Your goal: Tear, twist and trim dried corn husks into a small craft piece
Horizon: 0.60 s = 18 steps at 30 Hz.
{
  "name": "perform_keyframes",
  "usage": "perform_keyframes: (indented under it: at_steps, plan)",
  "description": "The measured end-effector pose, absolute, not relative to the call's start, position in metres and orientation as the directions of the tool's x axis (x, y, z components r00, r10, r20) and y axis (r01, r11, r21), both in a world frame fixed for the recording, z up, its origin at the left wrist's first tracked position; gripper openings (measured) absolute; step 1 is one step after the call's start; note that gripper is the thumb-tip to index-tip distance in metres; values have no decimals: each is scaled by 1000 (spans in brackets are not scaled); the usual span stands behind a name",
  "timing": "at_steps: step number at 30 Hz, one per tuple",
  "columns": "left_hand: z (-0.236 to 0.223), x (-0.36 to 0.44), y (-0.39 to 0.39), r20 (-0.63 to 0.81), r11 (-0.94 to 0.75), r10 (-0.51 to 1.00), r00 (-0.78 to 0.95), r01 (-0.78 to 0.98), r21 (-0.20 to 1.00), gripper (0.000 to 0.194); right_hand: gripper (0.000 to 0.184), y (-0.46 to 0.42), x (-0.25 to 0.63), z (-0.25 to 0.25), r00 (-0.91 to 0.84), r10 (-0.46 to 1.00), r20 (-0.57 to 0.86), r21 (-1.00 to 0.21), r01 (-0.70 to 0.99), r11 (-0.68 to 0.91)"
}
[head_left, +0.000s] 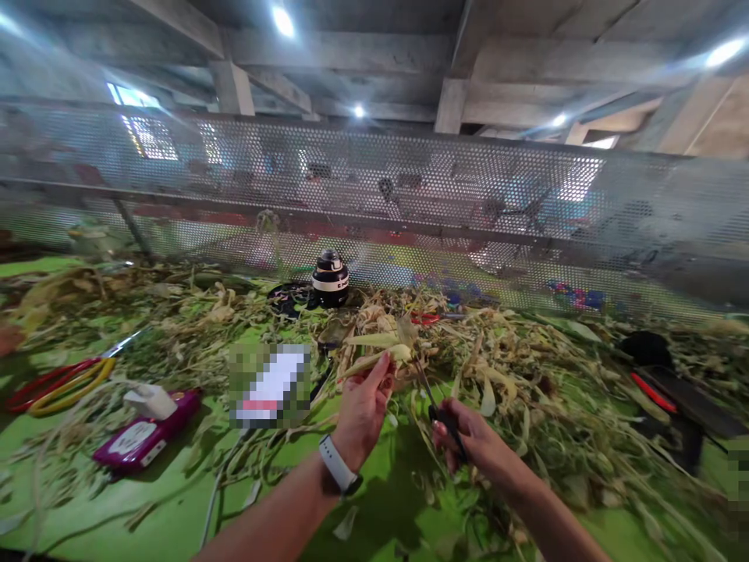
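In the middle of the head view, my left hand [363, 402], with a white watch band at the wrist, is closed on a pale yellow-green leafy plant piece [374, 342]. Its thumb presses the piece near a rounded, cream-coloured end. My right hand [465, 437] grips a pair of scissors by the black handles [448, 432]. The scissor blades [421, 376] point up toward the plant piece, close beside its end; whether they touch it I cannot make out. Dry leaves and stalks [503, 367] lie heaped behind and right of both hands.
On the green table [193, 511] lie a purple power strip [146, 437] with a white plug, red-and-yellow-handled scissors [70, 386] and a blurred phone-like slab [272, 386]. A black round bottle [331, 279] stands behind. A perforated metal screen [374, 187] borders the back; a dark tool [672, 390] lies right.
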<state>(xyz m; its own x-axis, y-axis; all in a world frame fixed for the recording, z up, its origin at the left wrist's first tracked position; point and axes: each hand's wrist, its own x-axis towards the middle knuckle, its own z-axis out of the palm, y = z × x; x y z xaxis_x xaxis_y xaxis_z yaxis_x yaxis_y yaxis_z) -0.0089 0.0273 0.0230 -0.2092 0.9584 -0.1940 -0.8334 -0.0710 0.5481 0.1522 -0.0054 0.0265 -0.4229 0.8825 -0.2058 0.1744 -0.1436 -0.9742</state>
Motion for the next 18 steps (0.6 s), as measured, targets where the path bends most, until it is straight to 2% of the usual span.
perform_keyframes:
  at_steps: [6, 13, 18]
  plan:
    - [24, -9, 26, -173, -108, 954, -243, -822, 559, 25, 45, -7, 151, 17, -453, 874, -173, -983, 136, -124]
    - [9, 6, 12, -102, -3, 989, -109, -697, 717, 18, 47, -8, 148, 18, -367, 917, -156, -987, 102, -128]
    - [9, 5, 12, -125, 6, 985, -118, -704, 710, 20, 46, -7, 150, 19, -358, 925, -125, -991, 88, -100]
